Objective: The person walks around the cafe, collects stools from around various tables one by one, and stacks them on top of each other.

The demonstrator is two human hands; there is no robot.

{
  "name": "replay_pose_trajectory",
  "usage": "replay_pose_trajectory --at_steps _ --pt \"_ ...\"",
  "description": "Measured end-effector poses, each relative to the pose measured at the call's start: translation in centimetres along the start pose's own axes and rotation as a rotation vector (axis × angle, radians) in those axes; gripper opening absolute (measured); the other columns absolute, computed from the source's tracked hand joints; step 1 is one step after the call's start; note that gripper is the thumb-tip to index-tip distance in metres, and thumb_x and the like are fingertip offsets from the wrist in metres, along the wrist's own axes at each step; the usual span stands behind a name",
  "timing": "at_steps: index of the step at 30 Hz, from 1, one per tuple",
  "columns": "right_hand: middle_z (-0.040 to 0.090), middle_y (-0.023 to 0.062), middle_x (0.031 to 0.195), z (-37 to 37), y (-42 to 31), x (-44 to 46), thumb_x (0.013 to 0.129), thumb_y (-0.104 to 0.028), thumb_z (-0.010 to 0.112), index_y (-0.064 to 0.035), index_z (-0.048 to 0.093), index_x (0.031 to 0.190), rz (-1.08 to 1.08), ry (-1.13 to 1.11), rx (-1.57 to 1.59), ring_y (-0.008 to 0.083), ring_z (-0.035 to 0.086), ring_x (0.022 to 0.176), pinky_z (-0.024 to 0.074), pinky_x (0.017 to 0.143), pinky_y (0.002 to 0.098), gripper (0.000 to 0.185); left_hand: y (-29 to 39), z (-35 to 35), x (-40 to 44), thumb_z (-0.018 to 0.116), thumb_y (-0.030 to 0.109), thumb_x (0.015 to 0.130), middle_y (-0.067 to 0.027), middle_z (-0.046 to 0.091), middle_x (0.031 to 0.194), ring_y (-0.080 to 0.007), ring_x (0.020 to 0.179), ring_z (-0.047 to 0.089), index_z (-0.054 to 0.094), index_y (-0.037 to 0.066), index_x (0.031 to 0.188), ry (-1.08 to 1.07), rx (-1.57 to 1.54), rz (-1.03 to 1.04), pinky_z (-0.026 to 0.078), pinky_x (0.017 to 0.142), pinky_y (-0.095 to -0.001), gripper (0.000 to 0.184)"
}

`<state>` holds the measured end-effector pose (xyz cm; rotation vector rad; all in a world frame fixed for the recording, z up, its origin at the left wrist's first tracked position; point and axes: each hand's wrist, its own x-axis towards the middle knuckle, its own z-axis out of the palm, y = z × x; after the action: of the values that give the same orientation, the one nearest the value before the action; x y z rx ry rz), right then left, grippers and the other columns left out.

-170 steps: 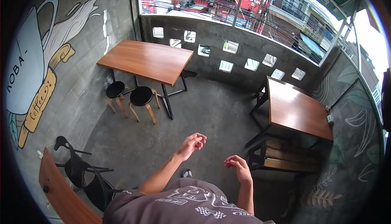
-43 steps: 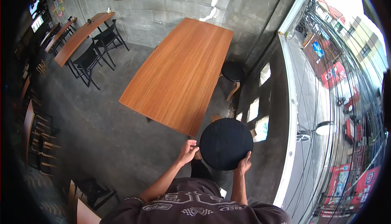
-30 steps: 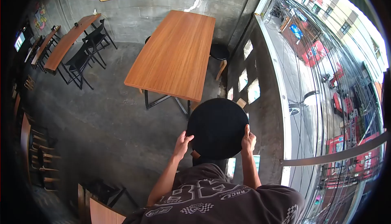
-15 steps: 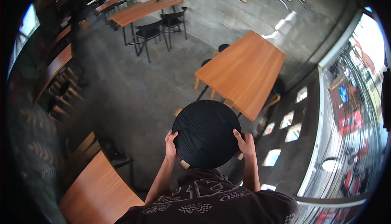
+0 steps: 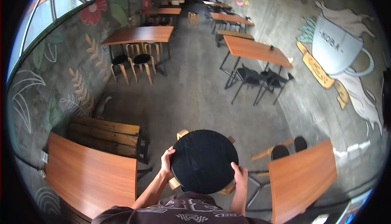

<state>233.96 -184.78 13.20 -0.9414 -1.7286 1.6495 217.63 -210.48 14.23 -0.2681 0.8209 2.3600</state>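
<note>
A round stool (image 5: 204, 161) with a black seat and light wooden legs is held up in front of my body. My left hand (image 5: 167, 161) grips the left edge of its seat. On the opposite edge, my right hand (image 5: 239, 174) is closed with the thumb lying on top. Parts of the bent wooden legs stick out around the seat; the fingers beneath the rim are hidden.
At my left stand a wooden table (image 5: 93, 171) and a slatted bench (image 5: 106, 136). Another table (image 5: 303, 179) with black-seated stools (image 5: 280, 152) is at my right. Farther along are a table with black chairs (image 5: 249, 77) and a table with stools (image 5: 142, 59).
My view has swung left, from the window side toward the length of the room. The stool has stayed in both my hands and sits lower in view.
</note>
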Motion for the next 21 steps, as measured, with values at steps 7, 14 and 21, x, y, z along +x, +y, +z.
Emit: replay_pose_trajectory --at_steps 7,14,21 --pt "0.067 0.0004 0.071 15.0 -4.9 18.6 0.087 -0.031 0.07 -0.0001 0.069 0.068 0.117 -0.44 -0.148 0.0068 0.058 0.067 0.0437 0.059 0.0247 0.036 12.9 3.6 12.6 0.058 0.03 0.076 -0.0047 0.062 0.098 -0.0228 0.093 0.06 0.06 0.01 0.101 0.19 -0.034 0.19 0.049 0.086 -0.0406 0.032" --pt "0.069 0.0055 0.08 30.3 -9.0 32.6 0.087 -0.033 0.071 0.0014 0.07 0.08 0.283 -0.622 0.096 0.01 0.062 0.073 0.0472 0.066 0.0249 0.036 21.6 -0.4 29.1 0.065 0.029 0.076 -0.0032 0.057 0.107 -0.0173 0.1 0.053 0.058 0.009 0.114 0.246 0.067 0.302 0.046 0.088 -0.0347 0.043" --pt "0.049 -0.0072 0.058 43.4 -10.7 46.6 0.083 -0.04 0.077 0.0001 0.055 0.054 0.029 -0.459 -0.18 0.0058 0.044 0.057 0.0346 0.049 0.029 0.055 29.5 -1.7 51.7 0.056 0.023 0.081 0.0006 0.057 0.088 -0.0137 0.093 0.053 0.06 0.009 0.088 0.21 0.254 0.356 0.039 0.092 -0.0288 0.016"
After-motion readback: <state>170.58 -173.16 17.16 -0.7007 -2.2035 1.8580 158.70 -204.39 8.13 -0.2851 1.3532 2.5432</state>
